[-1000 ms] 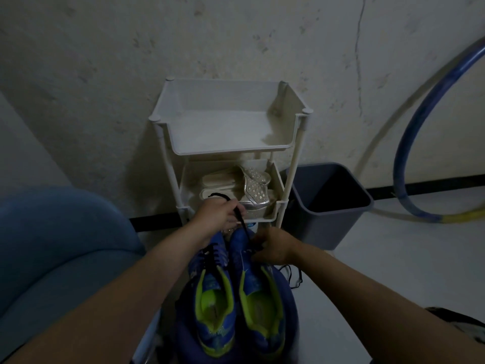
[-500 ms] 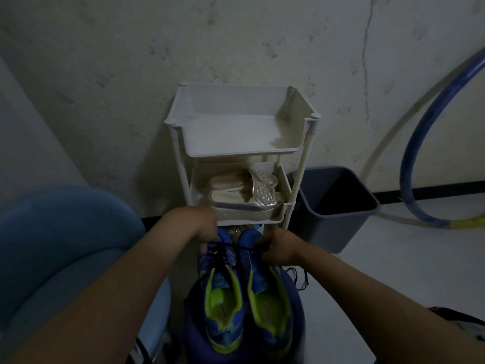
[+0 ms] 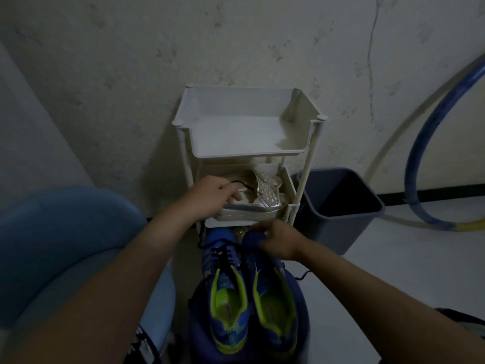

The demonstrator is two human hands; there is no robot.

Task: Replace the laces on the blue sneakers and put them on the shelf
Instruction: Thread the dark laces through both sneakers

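Blue sneakers (image 3: 273, 319) sit side by side at six o'clock in the view, toes pointing to twelve, on a dark blue rounded support (image 3: 301, 300) that I cannot identify. The left sneaker (image 3: 225, 261) already has a black lace (image 3: 223, 252) crossed through its front eyelets. On the right sneaker (image 3: 275, 290) no lacing shows, and a loose black end (image 3: 304, 275) trails at its three o'clock side.

The right hand (image 3: 278, 240) has its fingers curled over the toe of the right sneaker. Whether it also pinches a lace there, I cannot tell. The left hand (image 3: 212, 195), up at eleven o'clock from the shoes, pinches a length of black lace drawn up and away from them.

Behind the hands at twelve o'clock stands the white shelf (image 3: 183, 122). Its top tier has nothing in it, and silver sandals (image 3: 265, 198) lie in the middle one. A grey bin (image 3: 341, 206) is at two o'clock, a blue hoop (image 3: 420, 158) leans beyond it, and a blue chair (image 3: 65, 245) is at nine.

By my reading the job is midway. One shoe is partly laced, the other barely begun, and neither is tied or shelved.
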